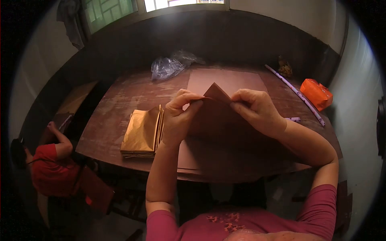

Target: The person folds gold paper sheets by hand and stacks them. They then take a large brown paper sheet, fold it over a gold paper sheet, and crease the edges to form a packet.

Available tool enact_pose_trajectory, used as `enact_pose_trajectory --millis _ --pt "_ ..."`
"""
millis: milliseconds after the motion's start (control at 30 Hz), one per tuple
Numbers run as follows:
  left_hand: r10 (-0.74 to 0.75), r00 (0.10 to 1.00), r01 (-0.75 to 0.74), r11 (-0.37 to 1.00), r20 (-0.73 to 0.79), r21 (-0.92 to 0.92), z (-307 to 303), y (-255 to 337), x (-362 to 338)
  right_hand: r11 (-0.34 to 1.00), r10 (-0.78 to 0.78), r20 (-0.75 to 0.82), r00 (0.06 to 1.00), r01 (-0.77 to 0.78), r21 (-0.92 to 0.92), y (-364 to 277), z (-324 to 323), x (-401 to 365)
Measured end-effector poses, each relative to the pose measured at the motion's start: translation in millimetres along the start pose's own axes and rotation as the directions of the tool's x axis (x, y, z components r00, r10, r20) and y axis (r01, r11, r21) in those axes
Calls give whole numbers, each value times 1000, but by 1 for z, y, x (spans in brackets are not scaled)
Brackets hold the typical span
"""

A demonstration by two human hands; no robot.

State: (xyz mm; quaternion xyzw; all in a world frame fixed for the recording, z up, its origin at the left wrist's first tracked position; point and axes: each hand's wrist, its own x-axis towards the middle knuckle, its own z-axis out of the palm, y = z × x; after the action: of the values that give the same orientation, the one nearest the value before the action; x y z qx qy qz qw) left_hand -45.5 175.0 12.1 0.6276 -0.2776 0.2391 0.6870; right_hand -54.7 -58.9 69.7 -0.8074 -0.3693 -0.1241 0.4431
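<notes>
Both my hands are raised over the table, gripping a sheet of brown paper (217,94) whose pointed, folded-looking corner sticks up between them. My left hand (179,114) is closed, thumb and fingers pinching the paper's left side. On the opposite side my right hand (260,111) pinches the paper near its edge, also closed. Below the hands the sheet falls into dark shadow, so its lower outline is hard to make out. Just left of my left forearm lies a stack of gold foil paper (140,131). A flat pinkish board or sheet (237,78) lies beneath the hands.
The wooden table (106,120) carries a crumpled clear plastic bag (167,68) at the back. To the right are a long patterned roll (295,95), a shorter roll (294,119) and an orange package (316,94). A person in red (54,170) sits at the left.
</notes>
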Motion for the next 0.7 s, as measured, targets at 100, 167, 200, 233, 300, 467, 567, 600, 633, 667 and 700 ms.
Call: enact_pose_trajectory --millis 100,167,200,233,300,467,567,600,633,667,700 --pt "-3 1000 3 1000 11 20 -1 3 6 999 36 0 999 -36 19 5 -4 4" --pt "-129 990 131 991 51 -35 -4 3 9 998 58 2 998 -58 27 7 -9 7" --pt "-129 990 131 991 50 -35 -4 5 11 997 69 7 998 -69 32 8 -11 8" --pt "-193 979 197 978 58 -74 -4 8 12 996 79 11 997 -80 37 8 -12 10" --pt "-256 964 262 959 66 -112 -5 9 16 991 106 17 994 -107 77 10 -14 12" --pt "-305 942 323 938 140 -130 -7 0 26 972 159 23 987 -161 170 13 -14 15" --pt "-321 932 350 916 165 -195 -8 -8 28 974 160 29 987 -163 158 15 -16 16" --pt "-322 932 351 915 167 -198 -9 -11 29 973 168 36 985 -172 155 15 -16 16" --pt "-364 914 398 891 180 -217 -11 -13 29 971 176 42 984 -180 154 16 -17 16" --pt "-405 894 443 865 192 -236 -11 -16 31 971 178 42 983 -182 153 18 -18 17" --pt "-407 893 445 864 194 -237 -10 -17 32 966 191 35 981 -194 169 20 -18 18"
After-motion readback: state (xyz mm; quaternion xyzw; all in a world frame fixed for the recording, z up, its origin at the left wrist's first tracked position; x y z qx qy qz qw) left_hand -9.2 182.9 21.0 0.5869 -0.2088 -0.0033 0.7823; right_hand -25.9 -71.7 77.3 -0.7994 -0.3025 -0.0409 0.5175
